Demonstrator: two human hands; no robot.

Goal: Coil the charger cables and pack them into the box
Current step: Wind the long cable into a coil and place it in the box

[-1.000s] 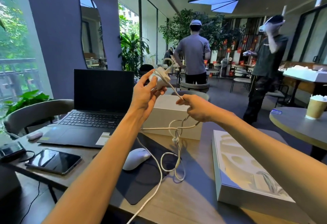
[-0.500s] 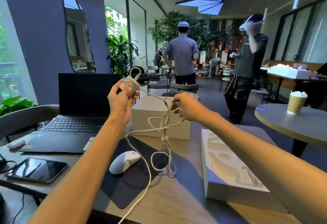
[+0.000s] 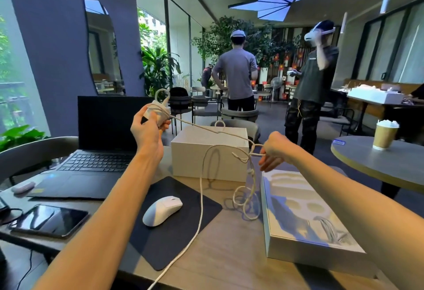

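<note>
My left hand grips a white charger brick raised above the table, with a few turns of white cable wound around it. The white cable runs taut from the brick across to my right hand, which pinches a tangled loop of it. Below that hand, knotted loops hang down to the tabletop, and one long strand trails off the table's near edge. An open white box stands on the table behind the cable, between my hands.
A white mouse lies on a dark mouse pad. An open laptop and a phone are at left. A flat white lid lies at right. A paper cup stands on a round table. Two people stand beyond.
My right hand has pulled away to the right, stretching the cable taut from the brick. My left hand has stayed raised, holding the brick.
</note>
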